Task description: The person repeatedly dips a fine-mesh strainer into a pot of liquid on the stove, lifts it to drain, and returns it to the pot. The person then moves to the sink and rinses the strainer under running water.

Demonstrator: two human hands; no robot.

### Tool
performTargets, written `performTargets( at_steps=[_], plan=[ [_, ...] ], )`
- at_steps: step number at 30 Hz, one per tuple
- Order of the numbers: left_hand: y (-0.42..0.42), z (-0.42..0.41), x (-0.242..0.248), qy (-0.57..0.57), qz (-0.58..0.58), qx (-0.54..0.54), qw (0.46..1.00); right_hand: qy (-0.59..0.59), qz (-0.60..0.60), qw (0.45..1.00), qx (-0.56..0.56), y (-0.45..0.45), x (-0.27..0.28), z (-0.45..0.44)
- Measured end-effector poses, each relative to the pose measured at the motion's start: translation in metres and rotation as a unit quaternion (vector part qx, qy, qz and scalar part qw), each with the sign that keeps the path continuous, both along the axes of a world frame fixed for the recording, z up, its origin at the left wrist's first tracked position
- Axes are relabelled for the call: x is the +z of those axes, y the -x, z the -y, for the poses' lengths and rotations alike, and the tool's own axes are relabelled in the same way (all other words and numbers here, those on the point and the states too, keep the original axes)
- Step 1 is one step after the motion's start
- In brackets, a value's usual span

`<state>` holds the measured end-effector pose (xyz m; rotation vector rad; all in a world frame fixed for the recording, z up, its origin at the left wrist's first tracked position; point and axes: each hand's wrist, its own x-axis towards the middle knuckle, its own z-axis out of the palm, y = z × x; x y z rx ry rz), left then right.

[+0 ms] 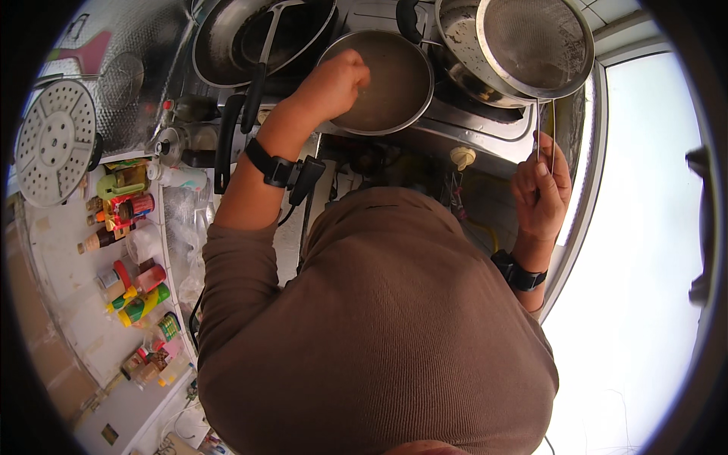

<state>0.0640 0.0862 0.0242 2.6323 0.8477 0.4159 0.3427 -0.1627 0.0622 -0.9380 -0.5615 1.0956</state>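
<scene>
My left hand (pixel 341 85) is over a round metal bowl (pixel 425 74) of cloudy brownish liquid (pixel 392 85). Its fingers are curled and point down; whether they pinch anything is hidden. My right hand (pixel 543 187) grips the thin wire handle (pixel 545 122) of a round fine-mesh strainer (pixel 534 40). The strainer is over the right part of a steel pot (pixel 463 34), whose inner wall bears dark specks. A black handle (pixel 407 20) sticks out from the pot's left side.
A gas stove (pixel 478 128) with a cream knob (pixel 462 157) carries these vessels. Left of the bowl sits a wok (pixel 219 51) with a black-handled spatula (pixel 267 51) across it. Bottles and jars (pixel 142 304) line the left shelf. A bright window (pixel 642 227) borders the right.
</scene>
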Motion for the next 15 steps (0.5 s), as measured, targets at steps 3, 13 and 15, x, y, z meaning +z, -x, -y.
performTargets(
  at_steps=[3,13,15],
  plan=[
    [0.004,0.005,-0.009,-0.003,0.061,0.004,0.998,0.016,0.027,0.999,-0.012,0.0,-0.002,0.001],
    [0.019,0.018,-0.001,0.07,0.046,0.062,0.995,0.042,0.174,0.984,0.019,0.01,-0.008,-0.001],
    [0.022,0.024,-0.004,0.054,0.062,0.062,0.995,0.067,0.229,0.97,0.037,0.015,-0.006,-0.001]
  ],
)
